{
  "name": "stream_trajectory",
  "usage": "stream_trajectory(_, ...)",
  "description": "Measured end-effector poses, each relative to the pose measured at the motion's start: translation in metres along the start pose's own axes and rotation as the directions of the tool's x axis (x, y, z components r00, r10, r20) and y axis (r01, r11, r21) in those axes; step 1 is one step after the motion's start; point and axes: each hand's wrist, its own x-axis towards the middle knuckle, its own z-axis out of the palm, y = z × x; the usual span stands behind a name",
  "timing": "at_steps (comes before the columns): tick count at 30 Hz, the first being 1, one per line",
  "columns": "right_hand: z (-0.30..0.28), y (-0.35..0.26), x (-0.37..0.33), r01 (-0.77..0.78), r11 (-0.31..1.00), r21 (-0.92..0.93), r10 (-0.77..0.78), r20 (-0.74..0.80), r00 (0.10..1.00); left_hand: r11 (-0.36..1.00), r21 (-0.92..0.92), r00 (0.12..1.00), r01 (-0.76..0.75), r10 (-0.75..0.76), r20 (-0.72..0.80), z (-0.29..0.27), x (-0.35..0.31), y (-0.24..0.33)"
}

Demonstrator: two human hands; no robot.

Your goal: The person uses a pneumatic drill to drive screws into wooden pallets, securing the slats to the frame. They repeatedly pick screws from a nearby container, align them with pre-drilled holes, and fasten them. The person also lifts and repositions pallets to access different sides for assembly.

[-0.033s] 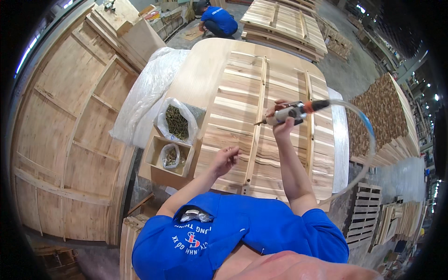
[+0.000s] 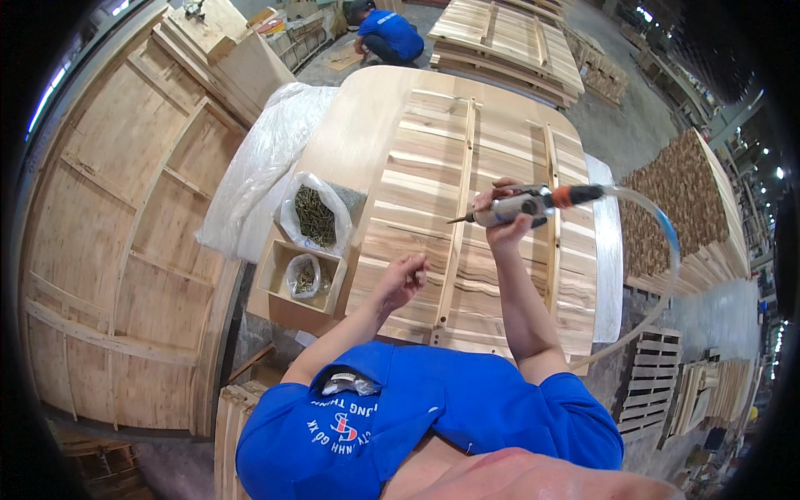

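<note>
My right hand (image 2: 505,235) is wrapped round an air screwdriver (image 2: 525,206) with a silver body and an orange band. A clear hose (image 2: 672,250) runs from its back end. The driver's bit points left, over or just past a narrow wooden batten (image 2: 455,250); whether it touches anything I cannot tell. Close above the slatted wooden panel (image 2: 400,250), my left hand (image 2: 403,280) is closed with its fingertips together, and what they hold, if anything, is too small to make out. Dark screw holes dot the batten, and a second batten (image 2: 553,225) lies to the right.
Left of the panel, a plastic bag of screws (image 2: 317,218) stands behind a wooden box (image 2: 275,282) holding a smaller bag (image 2: 303,277). Plastic wrap (image 2: 254,175) covers something beyond. Timber stacks (image 2: 679,217) rise at the right. A person in blue (image 2: 390,37) crouches at the back.
The screwdriver has turned slightly: its bit has shifted a little left and its hose end right and down. My left hand has barely moved.
</note>
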Motion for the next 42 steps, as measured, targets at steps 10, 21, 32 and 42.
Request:
stream_trajectory(10, 0.013, -0.087, -0.035, 0.143, 0.942, 0.304, -0.213, 0.210, 0.954, 0.939, -0.337, 0.980, -0.070, 0.127, 0.151, 0.073, 0.002, -0.006)
stream_trajectory(21, -0.009, -0.110, -0.040, 0.291, 0.913, 0.286, -0.350, 0.183, 0.919, 0.935, -0.350, 0.970, 0.054, 0.034, 0.240, 0.105, 0.007, -0.027)
stream_trajectory(32, -0.025, -0.141, -0.020, 0.368, 0.867, 0.336, -0.435, 0.148, 0.888, 0.951, 0.041, 0.882, -0.305, 0.299, -0.364, -0.026, -0.043, 0.020)
stream_trajectory(42, -0.047, -0.143, -0.026, 0.389, 0.869, 0.306, -0.448, 0.157, 0.880, -0.143, 0.848, 0.634, 0.511, 0.728, -0.259, -0.096, -0.068, 0.062)
